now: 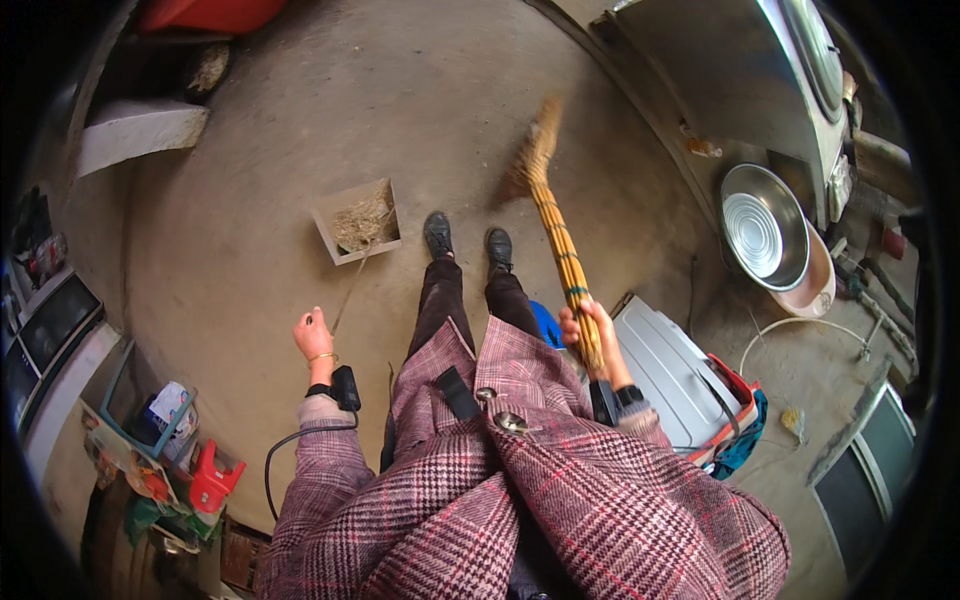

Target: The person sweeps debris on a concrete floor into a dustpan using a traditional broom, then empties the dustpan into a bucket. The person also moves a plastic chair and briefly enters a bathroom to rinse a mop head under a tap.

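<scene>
A long-handled dustpan rests on the concrete floor ahead and to the left of my feet. Dry straw-like debris lies inside it. My left hand is closed around the upper end of the pan's thin handle. In my right hand is a straw broom, gripped near the butt of its bound yellow stalks. Its bristle head reaches forward over the floor, to the right of my shoes, and is blurred.
To the right stand a grey lidded appliance, a steel basin and a pink basin. A hose curves near them. A red plastic stool-like object sits among clutter at lower left. A pale ledge juts out at upper left.
</scene>
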A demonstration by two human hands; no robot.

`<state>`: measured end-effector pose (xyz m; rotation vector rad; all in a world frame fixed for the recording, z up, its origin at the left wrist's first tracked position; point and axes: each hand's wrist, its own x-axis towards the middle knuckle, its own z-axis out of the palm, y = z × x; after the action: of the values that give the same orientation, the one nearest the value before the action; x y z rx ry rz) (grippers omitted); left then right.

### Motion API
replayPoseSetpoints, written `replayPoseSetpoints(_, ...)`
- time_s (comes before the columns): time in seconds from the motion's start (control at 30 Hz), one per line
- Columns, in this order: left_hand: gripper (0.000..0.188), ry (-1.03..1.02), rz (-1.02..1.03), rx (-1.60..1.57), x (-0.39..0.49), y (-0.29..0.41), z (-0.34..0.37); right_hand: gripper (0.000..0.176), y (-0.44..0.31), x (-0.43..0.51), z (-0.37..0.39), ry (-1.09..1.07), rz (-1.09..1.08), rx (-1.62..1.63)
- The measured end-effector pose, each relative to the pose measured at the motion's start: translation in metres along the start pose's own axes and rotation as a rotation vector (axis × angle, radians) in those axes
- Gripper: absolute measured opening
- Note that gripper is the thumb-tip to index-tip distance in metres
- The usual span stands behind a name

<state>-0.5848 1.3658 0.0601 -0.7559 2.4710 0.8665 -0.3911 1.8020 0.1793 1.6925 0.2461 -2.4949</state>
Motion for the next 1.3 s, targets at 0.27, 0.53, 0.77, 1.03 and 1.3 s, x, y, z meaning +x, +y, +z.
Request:
replayPoseSetpoints(0.27,0.031,0.156,-0.138,-0.300,-0.047,-0.025,0.004,0.017,-0.006,0.116,0.022,0.063,0.229,0.141)
replayPoseSetpoints(0.53,0.029,0.248,-0.401,-0.730,-0.122,-0.053,-0.001,0.043,0.016,0.079,0.045,-0.042,0.239,-0.293)
replayPoseSetpoints(0.77,0.034,0.547,-0.631,-0.935,-0.165,-0.095,-0.005,0.067,0.047,0.037,0.082,-0.188,0.303,-0.957)
replayPoseSetpoints(1.03,0.034,0.654,-0.875,-1.161,-0.168,-0.199,-0.020,0.063,0.211,0.122,0.213,-0.482,0.656,-1.151)
replayPoseSetpoints(1.3,0.025,0.746,-1.099,-1.209,-0.158,-0.287,-0.046,0.032,0.419,0.254,0.314,-0.554,0.864,-0.984)
